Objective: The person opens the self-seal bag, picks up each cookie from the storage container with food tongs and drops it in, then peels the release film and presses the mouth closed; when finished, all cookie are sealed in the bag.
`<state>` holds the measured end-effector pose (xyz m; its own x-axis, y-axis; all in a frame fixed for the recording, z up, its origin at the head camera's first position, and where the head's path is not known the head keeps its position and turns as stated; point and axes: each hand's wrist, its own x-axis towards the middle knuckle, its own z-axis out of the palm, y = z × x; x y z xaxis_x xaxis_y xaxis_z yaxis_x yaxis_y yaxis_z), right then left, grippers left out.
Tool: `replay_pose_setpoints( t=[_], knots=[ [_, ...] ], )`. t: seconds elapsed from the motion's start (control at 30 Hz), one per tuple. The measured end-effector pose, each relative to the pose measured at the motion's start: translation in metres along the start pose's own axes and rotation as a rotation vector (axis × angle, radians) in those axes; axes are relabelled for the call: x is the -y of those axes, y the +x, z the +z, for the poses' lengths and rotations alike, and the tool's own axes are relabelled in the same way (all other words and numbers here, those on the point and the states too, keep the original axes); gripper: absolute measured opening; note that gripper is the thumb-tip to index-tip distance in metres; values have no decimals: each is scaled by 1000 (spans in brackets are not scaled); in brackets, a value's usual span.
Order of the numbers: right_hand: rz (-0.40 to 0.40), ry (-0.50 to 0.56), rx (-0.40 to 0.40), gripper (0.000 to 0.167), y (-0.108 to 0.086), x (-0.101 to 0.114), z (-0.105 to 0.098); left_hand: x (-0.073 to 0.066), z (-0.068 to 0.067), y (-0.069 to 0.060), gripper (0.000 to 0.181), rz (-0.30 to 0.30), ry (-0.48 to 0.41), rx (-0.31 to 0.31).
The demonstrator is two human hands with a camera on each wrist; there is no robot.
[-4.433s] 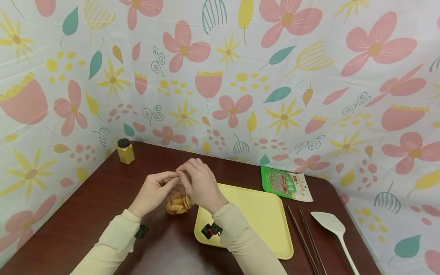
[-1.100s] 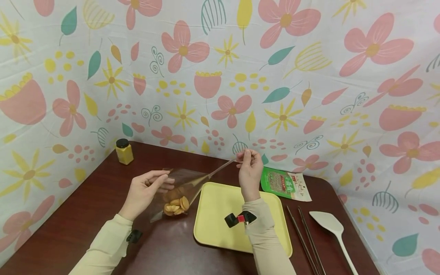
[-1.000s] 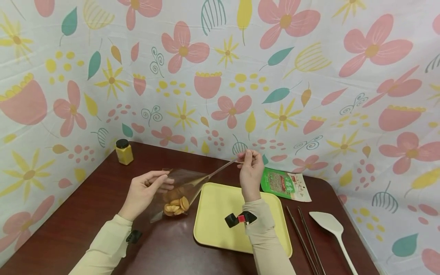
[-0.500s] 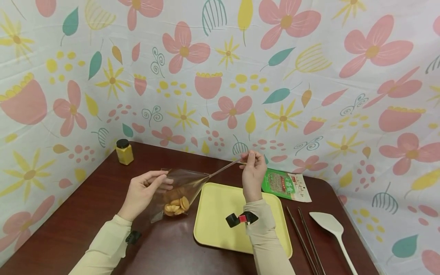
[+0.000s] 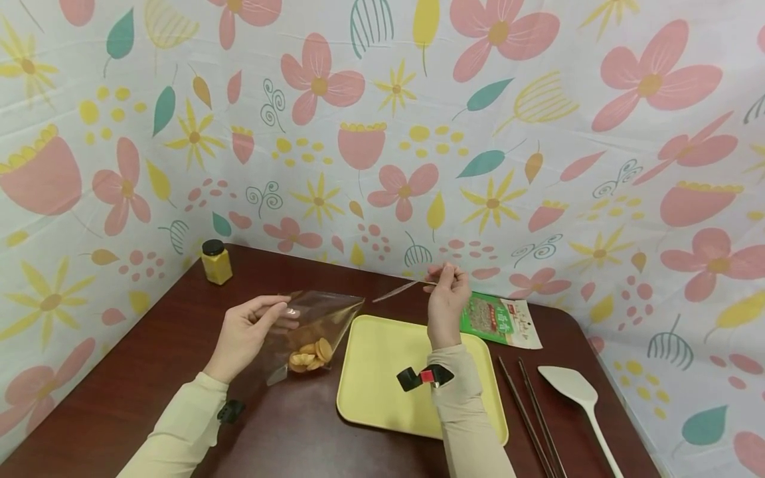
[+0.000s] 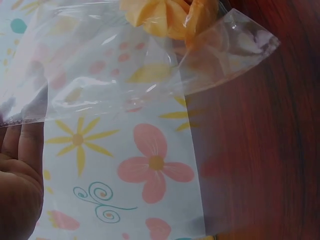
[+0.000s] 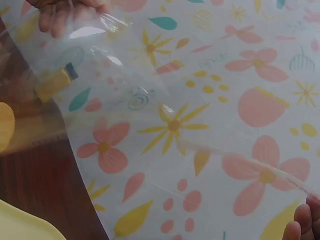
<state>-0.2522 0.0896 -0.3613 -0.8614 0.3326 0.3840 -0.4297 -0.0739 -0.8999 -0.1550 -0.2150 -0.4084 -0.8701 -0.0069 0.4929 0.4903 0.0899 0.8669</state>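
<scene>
My left hand (image 5: 242, 335) pinches the top edge of a clear plastic bag (image 5: 331, 312) between thumb and fingers. Several orange-brown snack pieces (image 5: 312, 355) lie at the bottom of that bag; close up in the left wrist view, one piece (image 6: 155, 17) looks ridged. To the right and higher, my right hand (image 5: 447, 302) pinches one end of a narrow clear plastic strip (image 5: 394, 291). In the head view a small gap shows between the strip's free end and the bag's corner. The right wrist view shows the strip (image 7: 250, 162) stretching away from the right fingertips.
A yellow tray (image 5: 382, 398) lies beneath the right forearm. A green and white packet (image 5: 496, 322), two dark metal sticks (image 5: 532, 411) and a white spatula (image 5: 574, 385) lie to its right. A yellow jar with a black lid (image 5: 216, 263) stands far left, near the patterned cloth.
First both hands were together at the bag's top. The right hand then drew a strip out to the right. Since half a second ago, the strip has parted from the bag.
</scene>
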Motion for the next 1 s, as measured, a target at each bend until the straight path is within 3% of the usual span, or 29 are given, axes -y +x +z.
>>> replay_pose_setpoints(
  t=[0.1,0.2,0.4,0.5,0.7,0.8,0.9,1.0],
  knots=[
    [24,-20,24,31,3,1,-5,-6,0,0,20,4,-4,1],
    [68,-33,99,30,4,2,-6,-8,0,0,21,13,-11,5],
    [254,-31,309,20,-4,-1,-4,4,-3,0,21,-3,4,6],
    [300,-79,445,22,-11,-4,0,8,-3,-1,22,-4,12,1],
    [207,-289,753,36,-24,-18,14,8,-6,-1,23,18,-6,3],
    [156,-349,869,35,-29,-25,22,8,-7,-1,24,22,-12,8],
    [132,-367,912,23,-34,-31,27,10,-8,-2,27,11,-22,24],
    [100,-378,896,14,-37,-33,31,12,-10,-3,30,5,-24,39]
  ],
)
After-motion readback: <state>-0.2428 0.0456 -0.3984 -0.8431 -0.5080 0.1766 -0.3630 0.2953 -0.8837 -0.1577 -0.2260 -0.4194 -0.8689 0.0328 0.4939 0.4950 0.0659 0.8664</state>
